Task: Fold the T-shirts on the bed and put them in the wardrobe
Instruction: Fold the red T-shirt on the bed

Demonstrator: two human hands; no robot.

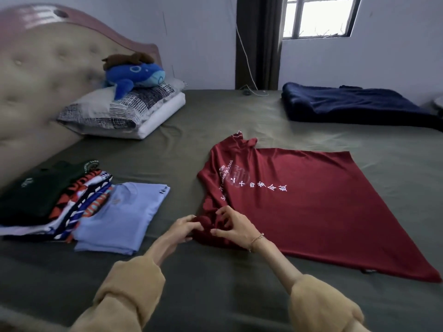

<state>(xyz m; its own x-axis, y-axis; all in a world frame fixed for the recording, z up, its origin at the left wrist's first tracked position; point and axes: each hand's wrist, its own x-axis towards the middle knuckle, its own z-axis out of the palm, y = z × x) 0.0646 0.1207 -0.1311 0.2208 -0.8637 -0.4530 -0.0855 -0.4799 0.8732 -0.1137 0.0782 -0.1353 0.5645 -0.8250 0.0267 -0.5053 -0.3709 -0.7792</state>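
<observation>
My left hand (185,227) and my right hand (233,227) meet at the near sleeve of the red T-shirt (311,207), fingers curled into the bunched cloth and pinching it from either side. A thin bracelet (257,239) circles my right wrist, and my tan sleeves (129,291) are pushed up my forearms.

Out from my right hand the red T-shirt spreads flat on the green bed sheet (215,295), white lettering showing, its hem running away to my right and its collar pointing away from me. Just left of my left hand lies a folded light blue T-shirt (119,219), and touching its far side a stack of folded shirts (48,202), dark green on top with patterned ones beneath.

Farther off beyond that stack, pillows (124,111) rest against the padded headboard (43,75), with a blue plush whale (135,76) on top. Well beyond my right hand a navy blanket (354,104) lies folded below the window (318,16).
</observation>
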